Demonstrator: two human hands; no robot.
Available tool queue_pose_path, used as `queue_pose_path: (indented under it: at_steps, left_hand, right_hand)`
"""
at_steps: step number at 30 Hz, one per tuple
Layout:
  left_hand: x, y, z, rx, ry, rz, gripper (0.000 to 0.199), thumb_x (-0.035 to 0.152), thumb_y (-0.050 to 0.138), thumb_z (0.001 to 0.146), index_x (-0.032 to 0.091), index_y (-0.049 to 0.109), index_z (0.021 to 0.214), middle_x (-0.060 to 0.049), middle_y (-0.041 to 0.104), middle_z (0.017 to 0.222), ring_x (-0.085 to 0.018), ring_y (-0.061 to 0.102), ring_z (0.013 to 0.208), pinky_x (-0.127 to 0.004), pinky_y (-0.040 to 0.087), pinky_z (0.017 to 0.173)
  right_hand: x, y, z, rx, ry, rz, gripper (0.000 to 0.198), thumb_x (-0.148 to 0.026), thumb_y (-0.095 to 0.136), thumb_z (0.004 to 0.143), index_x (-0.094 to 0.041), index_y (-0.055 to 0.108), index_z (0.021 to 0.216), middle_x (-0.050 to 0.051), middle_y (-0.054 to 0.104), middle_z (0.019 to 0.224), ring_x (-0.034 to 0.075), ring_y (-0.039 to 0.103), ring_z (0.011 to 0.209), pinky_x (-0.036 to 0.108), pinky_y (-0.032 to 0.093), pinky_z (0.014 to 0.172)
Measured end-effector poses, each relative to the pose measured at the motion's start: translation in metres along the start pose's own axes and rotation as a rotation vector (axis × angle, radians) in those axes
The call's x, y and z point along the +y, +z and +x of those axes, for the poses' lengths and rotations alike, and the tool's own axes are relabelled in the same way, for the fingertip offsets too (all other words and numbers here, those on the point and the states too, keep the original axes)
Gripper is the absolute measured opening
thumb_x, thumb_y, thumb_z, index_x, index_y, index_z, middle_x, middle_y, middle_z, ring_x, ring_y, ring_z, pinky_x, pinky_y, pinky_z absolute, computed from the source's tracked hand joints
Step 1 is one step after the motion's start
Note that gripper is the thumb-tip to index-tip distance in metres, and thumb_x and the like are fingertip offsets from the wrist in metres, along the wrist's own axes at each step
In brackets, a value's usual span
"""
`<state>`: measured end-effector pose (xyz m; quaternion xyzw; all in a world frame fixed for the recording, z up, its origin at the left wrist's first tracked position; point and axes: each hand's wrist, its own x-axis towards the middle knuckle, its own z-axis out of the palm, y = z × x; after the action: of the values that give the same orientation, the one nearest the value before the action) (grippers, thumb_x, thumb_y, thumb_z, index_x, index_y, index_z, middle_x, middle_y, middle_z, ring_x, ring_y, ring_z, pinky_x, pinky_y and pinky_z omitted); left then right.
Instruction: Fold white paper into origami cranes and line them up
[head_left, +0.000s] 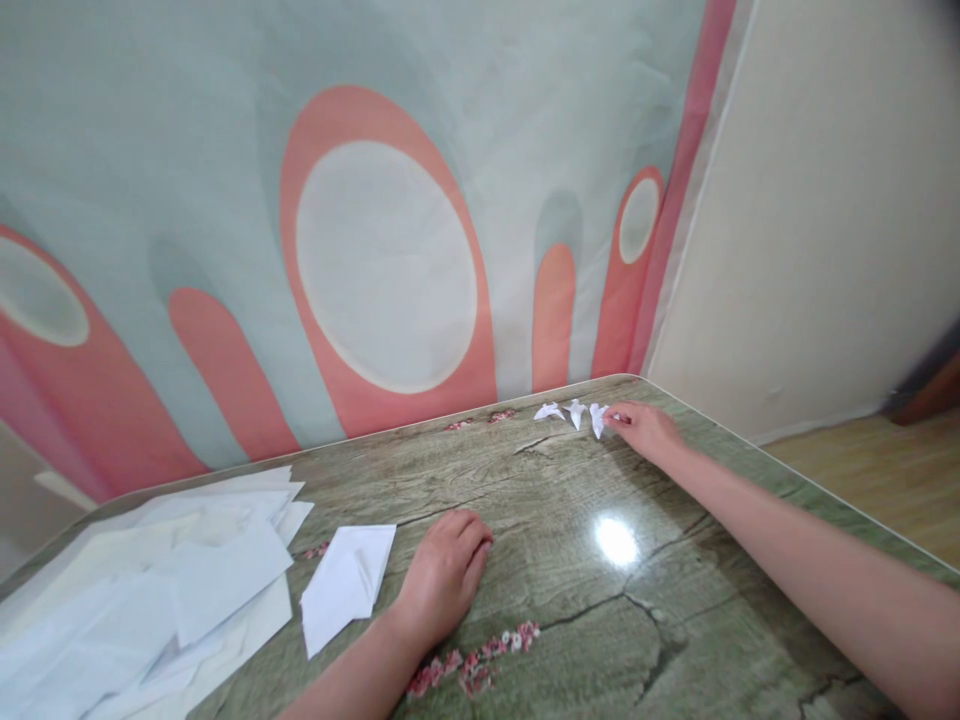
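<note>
My right hand (643, 428) reaches to the far right of the table, its fingertips pinching a small white folded paper figure (598, 420). Two similar figures stand in a row to its left: a middle paper figure (576, 413) and a left paper figure (550, 411). They look like origami birds, though fine folds are too small to make out. My left hand (448, 562) rests on the table with its fingers curled together, and nothing shows in it. Left of that hand, apart from it, lies a partly folded white sheet (349, 580).
A big loose pile of white and cream paper sheets (150, 590) covers the table's left side. The table (525, 520) has a wood-look top with printed flowers and a bright light reflection. A patterned backdrop (386, 260) rises behind its far edge; a plain wall (810, 220) stands right.
</note>
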<state>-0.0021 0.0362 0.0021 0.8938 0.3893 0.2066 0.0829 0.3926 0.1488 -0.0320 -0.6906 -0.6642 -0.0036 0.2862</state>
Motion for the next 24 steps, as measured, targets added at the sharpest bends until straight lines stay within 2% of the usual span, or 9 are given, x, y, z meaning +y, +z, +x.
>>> queue_pose_path:
  at_steps: [8, 19, 22, 24]
  left_hand:
    - [0.001, 0.0, -0.001, 0.016, 0.009, -0.002, 0.02, 0.02, 0.04, 0.093, 0.019, 0.059, 0.089, -0.007, 0.058, 0.091, -0.02, 0.053, 0.089, -0.034, 0.045, 0.082]
    - [0.001, 0.0, -0.001, -0.006, -0.012, 0.001, 0.019, 0.018, 0.039, 0.093, 0.019, 0.058, 0.089, -0.006, 0.058, 0.091, -0.02, 0.052, 0.09, -0.035, 0.044, 0.083]
    - [0.0, -0.001, -0.001, 0.001, -0.009, -0.001, 0.019, 0.018, 0.04, 0.092, 0.02, 0.059, 0.089, -0.006, 0.058, 0.091, -0.02, 0.053, 0.089, -0.035, 0.045, 0.083]
    - [0.0, 0.0, -0.001, 0.006, -0.007, -0.001, 0.019, 0.017, 0.041, 0.092, 0.02, 0.059, 0.089, -0.006, 0.059, 0.091, -0.02, 0.053, 0.089, -0.034, 0.045, 0.082]
  right_hand:
    - [-0.02, 0.015, 0.007, -0.158, 0.111, -0.076, 0.03, -0.032, 0.054, 0.091, -0.018, 0.057, 0.117, 0.008, 0.058, 0.119, 0.021, 0.059, 0.1, 0.04, 0.051, 0.083]
    - [-0.023, 0.021, 0.006, -0.152, 0.135, -0.079, 0.032, -0.032, 0.054, 0.091, -0.016, 0.055, 0.119, 0.009, 0.057, 0.119, 0.02, 0.06, 0.099, 0.041, 0.052, 0.083]
    - [-0.025, 0.02, 0.005, -0.112, 0.122, -0.065, 0.028, -0.037, 0.054, 0.09, -0.019, 0.062, 0.11, 0.005, 0.065, 0.103, 0.02, 0.062, 0.088, 0.035, 0.05, 0.074]
    - [-0.026, 0.019, 0.002, -0.075, 0.114, -0.054, 0.027, -0.04, 0.054, 0.087, -0.023, 0.068, 0.102, 0.003, 0.069, 0.087, 0.019, 0.062, 0.076, 0.03, 0.044, 0.063]
